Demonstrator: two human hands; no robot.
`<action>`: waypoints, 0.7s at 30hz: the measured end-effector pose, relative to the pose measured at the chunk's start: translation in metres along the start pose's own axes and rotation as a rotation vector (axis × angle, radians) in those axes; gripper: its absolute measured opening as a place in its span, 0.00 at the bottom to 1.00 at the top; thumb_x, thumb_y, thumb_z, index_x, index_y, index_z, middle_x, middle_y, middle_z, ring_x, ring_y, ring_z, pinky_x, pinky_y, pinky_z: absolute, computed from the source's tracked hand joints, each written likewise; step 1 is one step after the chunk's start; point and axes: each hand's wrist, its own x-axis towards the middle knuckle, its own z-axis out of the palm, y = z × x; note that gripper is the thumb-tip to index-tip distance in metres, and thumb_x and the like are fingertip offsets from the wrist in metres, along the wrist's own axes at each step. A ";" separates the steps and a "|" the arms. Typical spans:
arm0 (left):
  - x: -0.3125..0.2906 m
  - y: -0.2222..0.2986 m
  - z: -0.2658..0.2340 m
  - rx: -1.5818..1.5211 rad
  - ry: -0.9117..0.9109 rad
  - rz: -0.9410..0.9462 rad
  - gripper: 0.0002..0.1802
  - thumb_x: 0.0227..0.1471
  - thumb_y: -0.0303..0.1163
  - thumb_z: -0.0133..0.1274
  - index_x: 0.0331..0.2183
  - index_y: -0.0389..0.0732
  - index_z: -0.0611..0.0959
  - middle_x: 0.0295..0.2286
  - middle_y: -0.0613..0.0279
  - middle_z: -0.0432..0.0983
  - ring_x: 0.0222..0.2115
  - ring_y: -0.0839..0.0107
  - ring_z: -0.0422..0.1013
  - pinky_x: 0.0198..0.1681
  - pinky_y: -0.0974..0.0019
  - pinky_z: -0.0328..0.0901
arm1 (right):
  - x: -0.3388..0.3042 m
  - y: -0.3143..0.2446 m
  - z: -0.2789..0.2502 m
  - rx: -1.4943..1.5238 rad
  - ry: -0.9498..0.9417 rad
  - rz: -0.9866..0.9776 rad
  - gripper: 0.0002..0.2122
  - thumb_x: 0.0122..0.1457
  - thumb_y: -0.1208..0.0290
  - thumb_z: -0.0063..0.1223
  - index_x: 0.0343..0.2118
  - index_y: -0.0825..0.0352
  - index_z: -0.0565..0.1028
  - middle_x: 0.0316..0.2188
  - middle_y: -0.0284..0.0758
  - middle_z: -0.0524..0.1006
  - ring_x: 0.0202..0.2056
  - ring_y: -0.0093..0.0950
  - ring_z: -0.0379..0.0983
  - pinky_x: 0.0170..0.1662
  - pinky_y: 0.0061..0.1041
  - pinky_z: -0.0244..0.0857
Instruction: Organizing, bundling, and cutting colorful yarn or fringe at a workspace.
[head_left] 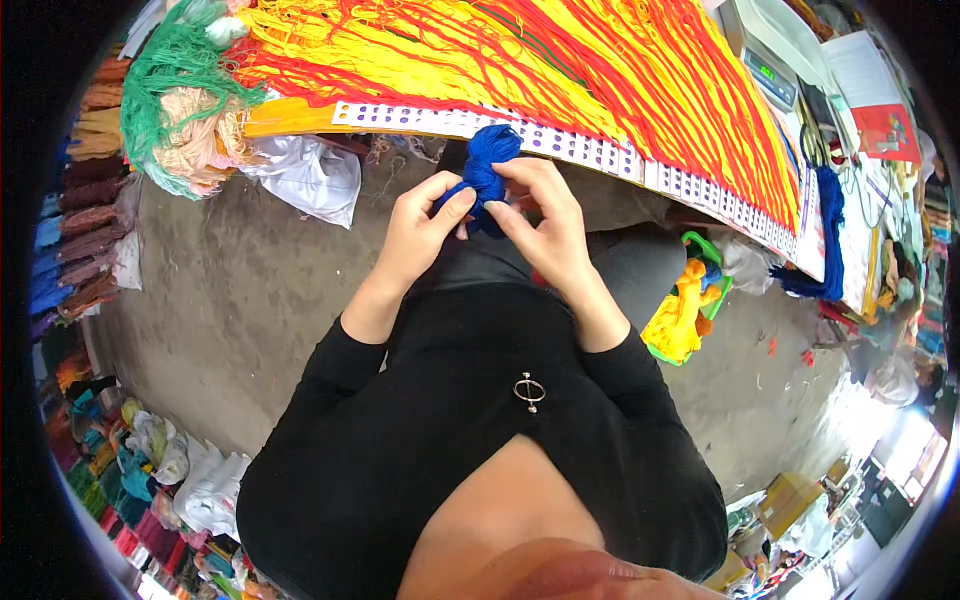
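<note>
A small hank of bright blue yarn (pixel 490 150) is held up in front of my lap, just off the near edge of the table. It is drawn in at the middle, with a rounded loop of strands at the top. My left hand (pixel 422 222) pinches its lower left side, thumb on top. On the other side, the fingers and thumb of my right hand (pixel 548 215) press against the hank's middle and lower part. Some of the yarn's underside is hidden behind my fingers.
Long red and yellow yarn strands (pixel 420 55) cover the table, with green yarn (pixel 175 85) at its left end. A scale (pixel 770 75) stands back right; a blue hank (pixel 830 235) hangs below it. Right of my legs sits a green basket (pixel 722 290) holding yellow yarn (pixel 678 320).
</note>
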 end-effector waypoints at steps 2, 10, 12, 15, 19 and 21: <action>0.005 0.000 -0.003 0.238 0.013 0.210 0.09 0.50 0.31 0.52 0.29 0.34 0.75 0.23 0.63 0.70 0.24 0.77 0.67 0.27 0.77 0.63 | -0.001 0.005 0.002 -0.063 -0.009 -0.034 0.14 0.45 0.81 0.57 0.38 0.69 0.71 0.33 0.32 0.71 0.32 0.19 0.69 0.34 0.16 0.64; 0.002 0.019 0.004 0.228 0.087 0.216 0.16 0.43 0.24 0.57 0.38 0.37 0.74 0.29 0.66 0.72 0.30 0.78 0.69 0.35 0.74 0.65 | -0.011 0.011 -0.001 0.054 -0.049 -0.032 0.11 0.45 0.79 0.56 0.35 0.70 0.73 0.29 0.34 0.72 0.28 0.21 0.68 0.32 0.17 0.64; 0.000 0.015 -0.001 0.215 0.025 0.150 0.16 0.44 0.24 0.57 0.38 0.37 0.74 0.29 0.66 0.72 0.30 0.79 0.68 0.35 0.75 0.65 | -0.013 0.008 -0.001 0.035 -0.096 -0.040 0.11 0.46 0.78 0.56 0.35 0.69 0.72 0.29 0.34 0.72 0.28 0.22 0.68 0.32 0.19 0.64; -0.005 0.013 -0.001 0.195 -0.075 0.032 0.16 0.45 0.24 0.56 0.39 0.37 0.74 0.29 0.68 0.70 0.30 0.83 0.66 0.34 0.78 0.63 | -0.016 0.013 -0.001 -0.064 -0.147 -0.039 0.10 0.46 0.77 0.57 0.33 0.69 0.72 0.27 0.34 0.71 0.26 0.22 0.68 0.30 0.19 0.64; -0.006 0.010 -0.008 0.043 -0.138 -0.106 0.14 0.46 0.22 0.53 0.38 0.38 0.72 0.29 0.69 0.69 0.30 0.83 0.65 0.34 0.79 0.62 | -0.018 0.016 0.004 -0.127 -0.136 -0.019 0.09 0.45 0.76 0.57 0.30 0.69 0.72 0.25 0.35 0.70 0.23 0.24 0.69 0.28 0.21 0.65; -0.006 0.006 -0.011 -0.157 -0.059 -0.068 0.12 0.47 0.21 0.52 0.37 0.37 0.72 0.30 0.68 0.69 0.31 0.82 0.66 0.36 0.78 0.62 | -0.017 0.015 0.010 -0.135 -0.109 -0.038 0.09 0.45 0.75 0.58 0.29 0.69 0.71 0.25 0.36 0.70 0.23 0.25 0.70 0.27 0.22 0.65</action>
